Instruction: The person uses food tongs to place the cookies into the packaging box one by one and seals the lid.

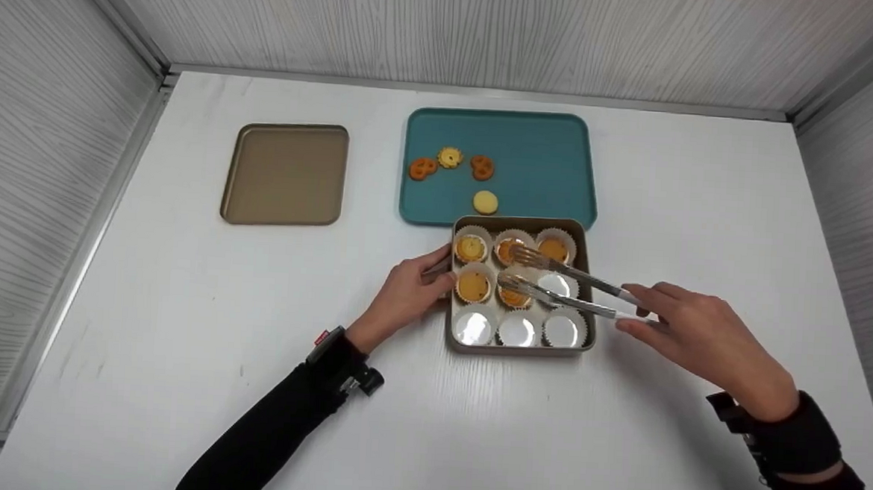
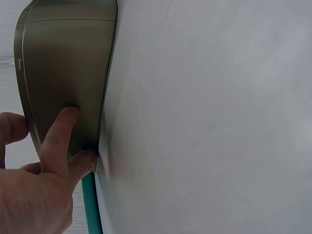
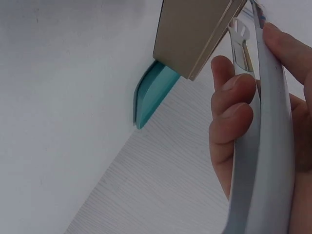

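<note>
A rectangular metal tin (image 1: 589,335) holds white paper cups; the back row, the middle row's left cup and its centre cup contain cookies (image 1: 471,248). My left hand (image 1: 408,292) rests its fingers against the tin's left wall, pressing on the metal in the left wrist view (image 2: 51,170). My right hand (image 1: 700,337) grips a pair of metal tongs (image 1: 591,279) by the pale handles (image 3: 270,122). The tongs' arms are spread, their tips over the middle column of cups. Whether the tips touch a cookie, I cannot tell.
Behind the tin lies a teal tray (image 1: 538,153) bearing two pretzel cookies (image 1: 482,167), a scalloped yellow cookie (image 1: 450,157) and a plain round cookie (image 1: 485,202). A flat brown tray (image 1: 287,177), or lid, lies to the left. Grey wood-grain panels (image 1: 455,33) enclose the white table.
</note>
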{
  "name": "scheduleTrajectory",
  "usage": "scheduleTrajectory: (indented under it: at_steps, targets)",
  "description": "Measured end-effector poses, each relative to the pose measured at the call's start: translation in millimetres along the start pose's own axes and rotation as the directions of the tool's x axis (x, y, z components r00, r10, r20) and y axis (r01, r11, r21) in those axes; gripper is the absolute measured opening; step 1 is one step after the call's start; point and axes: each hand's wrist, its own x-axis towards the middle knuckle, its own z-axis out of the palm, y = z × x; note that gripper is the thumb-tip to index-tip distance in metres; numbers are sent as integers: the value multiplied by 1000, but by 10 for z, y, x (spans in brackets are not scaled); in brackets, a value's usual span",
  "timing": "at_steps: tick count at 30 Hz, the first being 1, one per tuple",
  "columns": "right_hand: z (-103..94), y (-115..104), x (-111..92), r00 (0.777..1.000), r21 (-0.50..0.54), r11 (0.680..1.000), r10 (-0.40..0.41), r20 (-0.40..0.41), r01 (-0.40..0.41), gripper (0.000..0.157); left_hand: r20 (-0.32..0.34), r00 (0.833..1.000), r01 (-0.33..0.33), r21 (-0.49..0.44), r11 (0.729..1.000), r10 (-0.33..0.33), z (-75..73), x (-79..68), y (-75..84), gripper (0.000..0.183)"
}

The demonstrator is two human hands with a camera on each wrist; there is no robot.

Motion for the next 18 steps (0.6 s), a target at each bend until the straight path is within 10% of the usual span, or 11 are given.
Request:
scheduleTrajectory:
  at_steps: [18]
  targets:
    - [68,159,476,968,56,996,77,-238,-65,38,20,1000,18,-82,996,-16,7,-16,-10,62]
